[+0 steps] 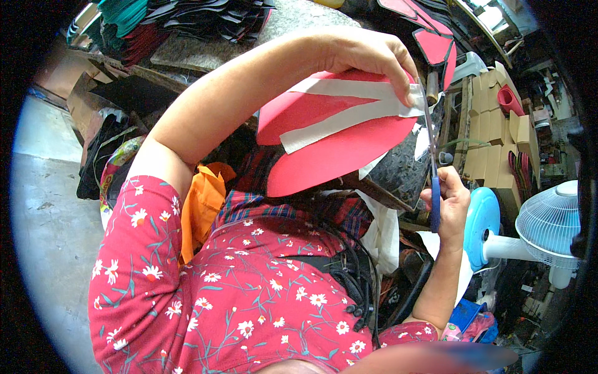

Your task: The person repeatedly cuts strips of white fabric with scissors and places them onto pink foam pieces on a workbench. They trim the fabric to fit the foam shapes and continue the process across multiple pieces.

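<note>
My left hand [383,62] is closed on a pink-red V-shaped sheet piece [349,153], pinching it near the joined end of its two wings. White strips [339,126] run along both wings and meet under my left thumb. In my right hand [453,202] is a pair of blue-handled scissors [435,196], seen edge-on, with my fingers wrapped round the handle. The long blades point away from me and lie against the white end of the piece, close to my left fingertips. Whether the blades are apart cannot be made out.
Stacks of dark and teal sheets [205,19] lie on the far worktop. More pink pieces [434,47] sit at the far right. Cardboard boxes [489,124] and a blue-and-white fan [551,221] stand to my right. An orange cloth [205,199] hangs beside my left arm.
</note>
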`<act>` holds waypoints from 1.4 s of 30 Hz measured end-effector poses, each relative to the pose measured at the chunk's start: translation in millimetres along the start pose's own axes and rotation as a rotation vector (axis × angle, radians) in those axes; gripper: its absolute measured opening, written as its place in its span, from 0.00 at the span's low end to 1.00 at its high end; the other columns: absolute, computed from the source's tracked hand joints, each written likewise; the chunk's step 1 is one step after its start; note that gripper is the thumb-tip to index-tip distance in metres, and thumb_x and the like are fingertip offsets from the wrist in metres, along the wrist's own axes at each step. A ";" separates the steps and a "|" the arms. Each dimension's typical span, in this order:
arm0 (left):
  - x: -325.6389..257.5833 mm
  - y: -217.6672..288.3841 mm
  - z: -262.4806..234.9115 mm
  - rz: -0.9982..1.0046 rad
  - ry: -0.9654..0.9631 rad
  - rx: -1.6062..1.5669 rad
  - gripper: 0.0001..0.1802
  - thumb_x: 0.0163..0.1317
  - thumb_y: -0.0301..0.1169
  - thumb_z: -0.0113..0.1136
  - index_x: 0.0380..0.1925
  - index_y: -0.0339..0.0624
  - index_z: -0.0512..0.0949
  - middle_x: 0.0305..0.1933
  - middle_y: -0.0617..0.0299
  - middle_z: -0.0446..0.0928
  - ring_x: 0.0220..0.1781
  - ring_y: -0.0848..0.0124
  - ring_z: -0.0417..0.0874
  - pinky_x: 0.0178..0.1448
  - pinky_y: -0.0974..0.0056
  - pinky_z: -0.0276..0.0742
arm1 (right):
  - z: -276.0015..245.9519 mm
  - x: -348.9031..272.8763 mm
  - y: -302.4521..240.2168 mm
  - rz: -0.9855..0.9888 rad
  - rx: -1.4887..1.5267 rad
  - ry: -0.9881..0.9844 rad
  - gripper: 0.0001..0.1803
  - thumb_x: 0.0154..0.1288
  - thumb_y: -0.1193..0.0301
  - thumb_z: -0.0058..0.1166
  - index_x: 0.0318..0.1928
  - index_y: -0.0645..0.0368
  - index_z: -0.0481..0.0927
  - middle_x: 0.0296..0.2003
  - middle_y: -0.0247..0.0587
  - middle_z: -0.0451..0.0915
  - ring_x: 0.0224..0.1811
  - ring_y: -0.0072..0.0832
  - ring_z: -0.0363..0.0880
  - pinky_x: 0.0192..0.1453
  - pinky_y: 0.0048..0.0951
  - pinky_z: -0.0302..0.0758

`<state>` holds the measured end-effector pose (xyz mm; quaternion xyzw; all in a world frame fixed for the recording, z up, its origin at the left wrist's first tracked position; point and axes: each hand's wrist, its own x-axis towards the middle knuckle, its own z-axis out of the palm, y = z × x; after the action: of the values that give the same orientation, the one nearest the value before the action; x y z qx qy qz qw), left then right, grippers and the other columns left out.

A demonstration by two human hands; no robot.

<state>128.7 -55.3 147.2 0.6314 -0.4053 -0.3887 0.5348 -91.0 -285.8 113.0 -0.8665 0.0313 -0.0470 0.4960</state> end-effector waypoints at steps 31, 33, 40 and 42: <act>1.0 -17.2 -3.9 0.380 0.856 0.344 0.23 0.65 0.48 0.58 0.39 0.36 0.85 0.37 0.45 0.85 0.41 0.55 0.87 0.50 0.55 0.79 | 51.3 65.2 42.5 -0.425 -0.167 -0.026 0.32 0.74 0.51 0.48 0.63 0.66 0.71 0.58 0.53 0.76 0.60 0.44 0.75 0.66 0.42 0.69; 0.8 -19.3 -12.4 0.462 0.879 0.242 0.22 0.68 0.46 0.57 0.38 0.35 0.85 0.36 0.44 0.85 0.39 0.59 0.87 0.48 0.57 0.80 | 56.5 62.4 41.2 -0.320 0.346 -0.104 0.37 0.75 0.46 0.43 0.68 0.65 0.66 0.64 0.50 0.71 0.67 0.41 0.69 0.71 0.42 0.62; 2.2 -21.2 -35.6 0.683 1.101 0.348 0.16 0.67 0.38 0.60 0.44 0.35 0.82 0.37 0.53 0.84 0.39 0.60 0.85 0.44 0.58 0.81 | 66.3 59.9 3.3 -0.072 0.590 -0.114 0.27 0.72 0.69 0.53 0.68 0.62 0.65 0.59 0.44 0.77 0.59 0.33 0.79 0.63 0.37 0.75; -5.0 -20.0 -21.7 0.678 1.301 0.740 0.21 0.66 0.42 0.62 0.50 0.37 0.79 0.45 0.49 0.82 0.48 0.56 0.82 0.51 0.55 0.78 | 65.2 62.9 -8.8 0.001 0.761 -0.180 0.26 0.68 0.78 0.54 0.66 0.61 0.67 0.56 0.42 0.79 0.53 0.30 0.82 0.57 0.34 0.80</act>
<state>148.8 -40.9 130.4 0.7092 -0.2848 0.3967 0.5085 -21.1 -231.8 91.0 -0.6212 -0.0317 0.0214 0.7827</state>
